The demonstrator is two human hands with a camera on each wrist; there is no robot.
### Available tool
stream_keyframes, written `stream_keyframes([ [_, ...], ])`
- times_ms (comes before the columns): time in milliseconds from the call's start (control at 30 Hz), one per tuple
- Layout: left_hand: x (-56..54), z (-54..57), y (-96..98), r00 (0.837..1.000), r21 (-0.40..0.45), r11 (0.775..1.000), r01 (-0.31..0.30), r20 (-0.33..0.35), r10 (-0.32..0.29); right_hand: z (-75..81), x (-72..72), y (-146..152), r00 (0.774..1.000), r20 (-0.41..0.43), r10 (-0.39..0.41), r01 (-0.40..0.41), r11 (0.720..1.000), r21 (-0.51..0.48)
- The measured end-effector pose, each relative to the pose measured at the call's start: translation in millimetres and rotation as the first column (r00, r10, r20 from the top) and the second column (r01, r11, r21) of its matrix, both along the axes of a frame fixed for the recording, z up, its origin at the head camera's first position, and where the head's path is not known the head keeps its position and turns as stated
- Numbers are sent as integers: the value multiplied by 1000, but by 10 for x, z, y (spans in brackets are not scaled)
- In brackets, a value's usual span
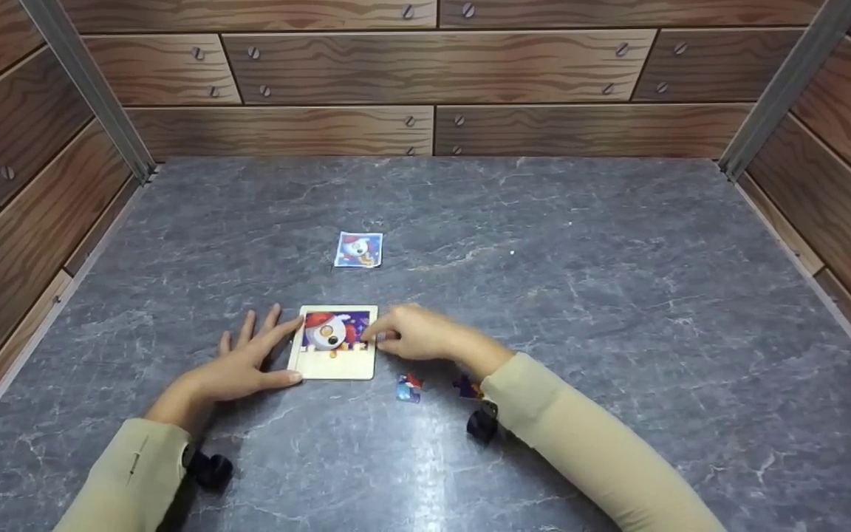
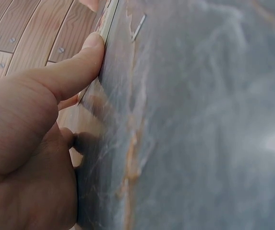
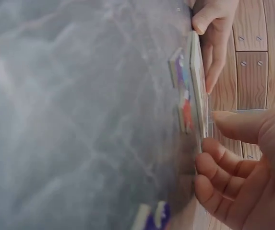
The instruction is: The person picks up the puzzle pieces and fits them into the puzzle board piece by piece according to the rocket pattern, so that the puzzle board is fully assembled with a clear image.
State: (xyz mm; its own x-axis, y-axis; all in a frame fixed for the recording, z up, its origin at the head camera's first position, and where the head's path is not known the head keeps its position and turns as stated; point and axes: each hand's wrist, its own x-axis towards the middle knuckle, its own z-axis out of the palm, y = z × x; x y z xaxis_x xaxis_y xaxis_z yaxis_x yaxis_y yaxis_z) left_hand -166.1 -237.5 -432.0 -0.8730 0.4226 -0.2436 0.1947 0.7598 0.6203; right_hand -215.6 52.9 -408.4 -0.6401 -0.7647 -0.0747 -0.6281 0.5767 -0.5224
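Observation:
A cream puzzle tray (image 1: 337, 367) lies on the table, its upper part filled with joined jigsaw pieces (image 1: 329, 332) showing a white round-faced figure in a red hat; its lower strip is bare. My left hand (image 1: 244, 366) spreads its fingers at the tray's left side, thumb and index fingertip against the edge. From the right, my right hand (image 1: 418, 332) touches the upper right of the picture with its index finger, the other fingers loosely bent. Loose jigsaw pieces, a blue and red one (image 1: 409, 387) and a purple one (image 1: 464, 386), lie near the right forearm.
Beyond the tray lies a small picture card (image 1: 359, 250) with a similar figure on blue. Wood-patterned walls (image 1: 433, 70) enclose the grey marbled table (image 1: 580, 295) at the back and sides. Small white specks (image 1: 512, 253) dot the table.

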Motion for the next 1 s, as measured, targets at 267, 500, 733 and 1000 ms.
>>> stream_keyframes([
  [267,2,-6,-1,1000,16,1000,7,2,-7,50,28,49,999,34,14,-14,1000,-27],
  [500,7,-13,-15,1000,21,1000,2,-1,-2,136,123,200,995,93,-35,46,991,-128],
  [733,12,-25,-10,1000,9,1000,3,-3,-3,138,278,398,984,171,-51,89,972,-217],
  [1000,9,1,-4,1000,6,1000,-1,5,1,73,489,539,963,242,-122,182,953,-242],
])
